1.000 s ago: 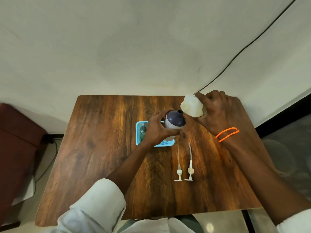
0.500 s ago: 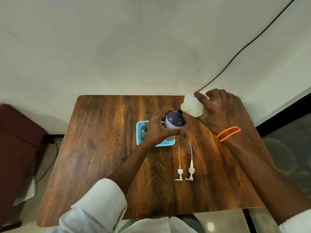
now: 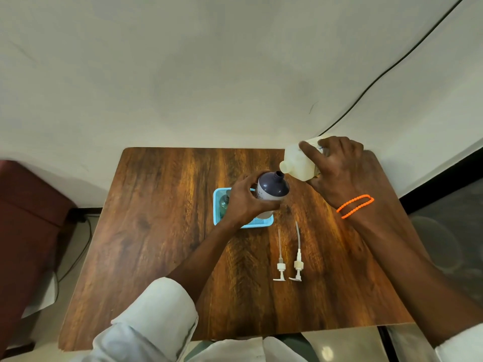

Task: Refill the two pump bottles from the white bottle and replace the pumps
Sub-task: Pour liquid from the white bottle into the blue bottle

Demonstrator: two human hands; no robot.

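The white bottle (image 3: 300,163) is held in the right hand (image 3: 337,171), fingers wrapped closed around its body, above the far right part of the table (image 3: 156,231). The purple pump bottle (image 3: 271,190) is gripped by the left hand (image 3: 244,202), fingers curled shut around its side, over the blue basket (image 3: 257,222). The white bottle is tipped on its side, its long axis running from far right to near left, with the open mouth pointing down-left and just beside the purple bottle's narrow neck (whether the two touch cannot be told). The purple bottle is nearly upright, leaning slightly toward the spout. For a clean pour, the spout should be brought directly over the small opening and the tilt raised slowly, so the stream stays thin; the receiving bottle should be kept steady. No liquid can be seen flowing. A second bottle (image 3: 224,202) stands in the basket, partly hidden. Two pumps (image 3: 288,267) lie side by side on the table, tubes pointing away, heads toward the person, not yet refitted.
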